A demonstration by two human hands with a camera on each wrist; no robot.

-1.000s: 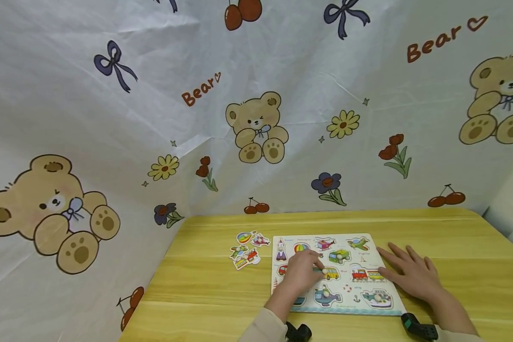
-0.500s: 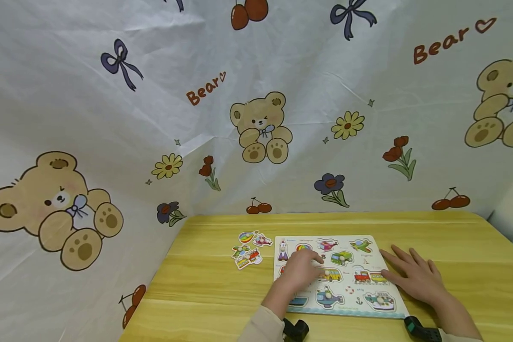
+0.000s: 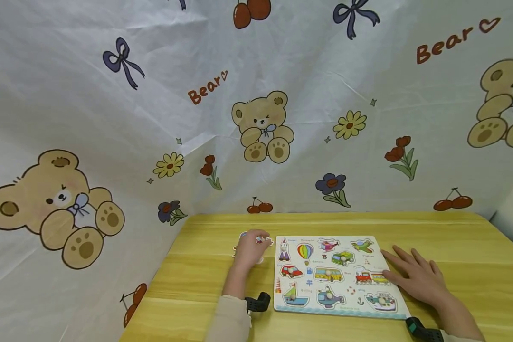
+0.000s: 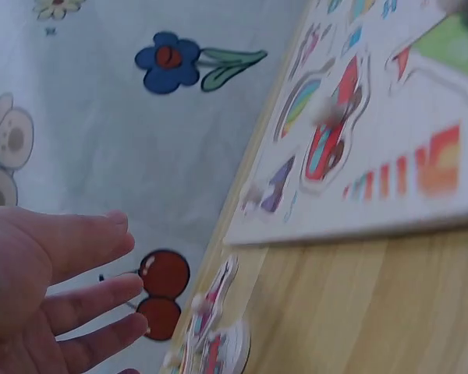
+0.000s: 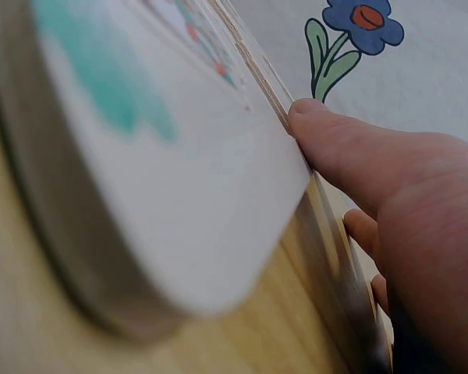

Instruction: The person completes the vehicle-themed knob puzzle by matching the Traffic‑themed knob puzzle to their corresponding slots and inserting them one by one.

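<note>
My left hand (image 3: pixel 251 247) is over a small pile of loose knobbed puzzle pieces (image 3: pixel 264 240), left of the puzzle board (image 3: pixel 350 309). It covers most of the pile in the head view. In the left wrist view, the fingers (image 4: pixel 93 305) are spread apart with nothing between them, close by a helicopter piece (image 4: pixel 210 302). My right hand (image 3: pixel 416 278) lies flat at the board's right edge, its thumb (image 5: pixel 335 140) touching that edge. Knobbed vehicle pieces sit in the board, among them a bus (image 3: pixel 328 274), a red car (image 3: pixel 291 271) and a sailboat (image 3: pixel 295 297).
Board and pile lie on a wood-grain table (image 3: pixel 192 280). A pale cloth (image 3: pixel 154 109) printed with bears and flowers hangs behind and to the left. Black wrist cameras (image 3: pixel 258 302) are strapped to both wrists.
My left hand has lifted off the board's bus area and moved left to the pile, uncovering the balloon, car and sailboat. The right hand stays in place.
</note>
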